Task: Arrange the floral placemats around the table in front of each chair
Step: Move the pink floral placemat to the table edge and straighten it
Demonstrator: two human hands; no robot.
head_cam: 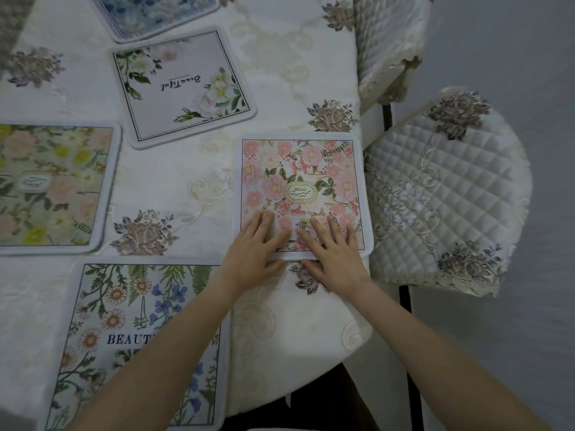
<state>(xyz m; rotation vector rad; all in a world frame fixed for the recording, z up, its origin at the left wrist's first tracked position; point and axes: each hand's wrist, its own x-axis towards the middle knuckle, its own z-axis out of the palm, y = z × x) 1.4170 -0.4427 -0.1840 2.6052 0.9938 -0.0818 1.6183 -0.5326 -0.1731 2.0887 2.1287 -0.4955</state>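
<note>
A pink floral placemat (298, 178) lies flat at the table's right edge, facing a chair with a quilted seat cover (441, 194). My left hand (252, 247) and my right hand (333, 247) rest palm down on its near edge, fingers spread and flat, gripping nothing. A daisy placemat printed "BEAUT" (124, 321) lies near me under my left forearm. A yellow and pink placemat (53, 185) lies at the left. A white placemat with "Beautiful" script (183, 85) sits further back, and a blue floral placemat (155, 14) lies at the top edge.
The table carries a cream tablecloth (193, 188) embroidered with flowers. A second quilted chair back (382, 42) stands at the upper right. Grey floor (513, 353) runs along the right side beyond the table edge.
</note>
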